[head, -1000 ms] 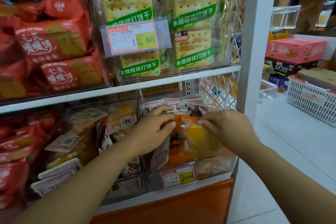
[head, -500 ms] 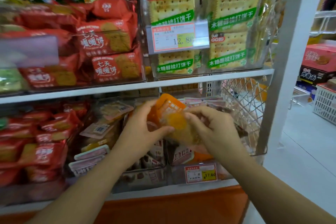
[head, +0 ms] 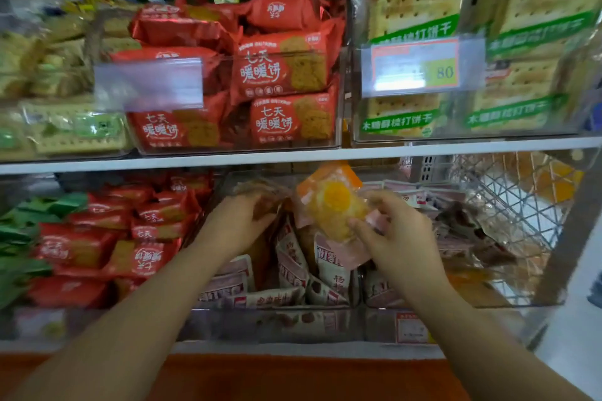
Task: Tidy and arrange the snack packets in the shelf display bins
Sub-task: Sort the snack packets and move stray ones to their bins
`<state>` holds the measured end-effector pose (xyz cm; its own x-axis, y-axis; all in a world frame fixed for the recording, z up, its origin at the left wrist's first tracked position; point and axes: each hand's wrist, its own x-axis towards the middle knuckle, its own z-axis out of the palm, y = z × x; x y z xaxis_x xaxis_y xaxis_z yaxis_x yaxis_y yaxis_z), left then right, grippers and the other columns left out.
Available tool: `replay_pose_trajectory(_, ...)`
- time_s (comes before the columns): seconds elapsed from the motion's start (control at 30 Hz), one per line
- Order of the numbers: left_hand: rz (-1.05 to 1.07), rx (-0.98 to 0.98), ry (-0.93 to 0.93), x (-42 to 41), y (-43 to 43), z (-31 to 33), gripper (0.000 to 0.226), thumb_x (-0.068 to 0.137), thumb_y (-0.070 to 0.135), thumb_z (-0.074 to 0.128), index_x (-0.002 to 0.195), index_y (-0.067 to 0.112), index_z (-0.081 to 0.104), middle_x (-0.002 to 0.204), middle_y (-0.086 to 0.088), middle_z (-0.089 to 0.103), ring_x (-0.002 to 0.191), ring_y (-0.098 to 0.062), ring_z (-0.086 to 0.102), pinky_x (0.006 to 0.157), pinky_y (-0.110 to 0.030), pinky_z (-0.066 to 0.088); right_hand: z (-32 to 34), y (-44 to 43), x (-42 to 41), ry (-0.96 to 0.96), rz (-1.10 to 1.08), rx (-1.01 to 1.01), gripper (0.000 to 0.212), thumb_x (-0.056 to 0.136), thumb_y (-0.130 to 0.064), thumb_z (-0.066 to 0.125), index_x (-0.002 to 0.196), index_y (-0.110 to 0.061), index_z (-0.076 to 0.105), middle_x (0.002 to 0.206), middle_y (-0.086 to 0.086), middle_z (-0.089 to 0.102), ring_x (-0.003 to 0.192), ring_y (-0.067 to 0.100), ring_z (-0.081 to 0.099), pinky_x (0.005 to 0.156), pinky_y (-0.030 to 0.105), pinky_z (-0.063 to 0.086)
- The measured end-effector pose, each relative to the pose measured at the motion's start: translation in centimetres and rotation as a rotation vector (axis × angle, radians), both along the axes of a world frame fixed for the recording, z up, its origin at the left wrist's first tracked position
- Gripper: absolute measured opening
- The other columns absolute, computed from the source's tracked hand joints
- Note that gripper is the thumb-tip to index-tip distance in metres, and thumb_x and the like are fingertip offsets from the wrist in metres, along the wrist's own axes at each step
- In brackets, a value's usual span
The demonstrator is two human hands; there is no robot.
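Centre frame: my right hand (head: 400, 238) pinches the orange packet (head: 330, 202) above the lower middle bin (head: 312, 322). My left hand (head: 236, 225) reaches among the pink-white packets (head: 293, 257), grip unclear. These lie jumbled, so arranging appears mostly unfinished.

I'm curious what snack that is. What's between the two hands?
In the head view, an orange packet with a round yellow snack inside lies between the left hand and the right hand, which pinches it.

white shelf board (head: 293, 157) above an orange base panel (head: 293, 378), wire mesh side (head: 521, 205).
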<state>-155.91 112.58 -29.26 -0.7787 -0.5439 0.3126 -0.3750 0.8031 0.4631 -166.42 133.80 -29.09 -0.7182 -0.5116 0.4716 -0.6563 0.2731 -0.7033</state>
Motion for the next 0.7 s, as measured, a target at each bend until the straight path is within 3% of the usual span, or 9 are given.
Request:
replay_pose_trajectory(0.13, 0.126, -0.4, -0.223, -1.0, -0.3, -0.2, 0.032, 0.088, 0.039, 0.056, 0.12, 0.042, 0.059, 0.124, 0.008, 0.062, 0.114, -0.017, 0.057, 0.099, -0.036, 0.04, -0.5, -0.4, -0.2, -0.011, -0.035, 0.022, 0.032, 0.081, -0.028, 0.068, 0.113, -0.028, 0.06, 0.085, -0.008, 0.067, 0.074, 0.015, 0.064, 0.068, 0.038, 0.055)
replay_pose_trajectory(0.3, 0.208, -0.686, -0.257, -3.3, 0.4, -0.4, 0.041, 0.086, 0.055, 0.051, 0.123, 0.038, 0.057, 0.127, 0.005, 0.059, 0.117, -0.018, 0.053, 0.101, -0.037, 0.028, -0.9, -0.4, -1.0, -0.105, -0.066, -0.041, 0.037, 0.081, -0.028, 0.068, 0.117, -0.024, 0.06, 0.091, -0.014, 0.062, 0.062, -0.001, 0.054, 0.056, 0.019, 0.045)
replay_pose_trajectory(0.53, 0.265, -0.669, -0.3, -4.4, 0.6, -0.6, 0.027, 0.089, 0.04, 0.049, 0.104, 0.024, 0.067, 0.102, 0.001, 0.069, 0.099, -0.02, 0.062, 0.098, -0.036, 0.028, -1.0, -0.2, -1.3, -0.107, -0.051, -0.056, 0.036, 0.081, -0.029, 0.069, 0.116, -0.026, 0.06, 0.094, -0.011, 0.063, 0.061, -0.001, 0.053, 0.055, 0.017, 0.045)
replay_pose_trajectory(0.63, 0.252, -0.517, -0.259, -3.8, 1.0, 0.1, 0.027, 0.091, 0.042, 0.048, 0.096, 0.025, 0.068, 0.101, 0.002, 0.068, 0.1, -0.019, 0.061, 0.098, -0.035, 0.033, -1.0, -0.2, -1.4, -0.11, -0.046, -0.058, 0.038, 0.081, -0.029, 0.069, 0.118, -0.025, 0.06, 0.097, -0.011, 0.061, 0.059, -0.002, 0.049, 0.055, 0.012, 0.04)
replay_pose_trajectory(0.7, 0.233, -0.356, -0.13, -2.6, 1.5, 1.1, 0.027, 0.09, 0.044, 0.051, 0.085, 0.025, 0.068, 0.091, 0.005, 0.067, 0.093, -0.018, 0.062, 0.084, -0.031, 0.043, -1.0, -0.2, -1.5, -0.111, -0.045, -0.054, 0.039, 0.082, -0.029, 0.069, 0.119, -0.024, 0.059, 0.1, -0.01, 0.06, 0.059, -0.004, 0.047, 0.054, 0.006, 0.037)
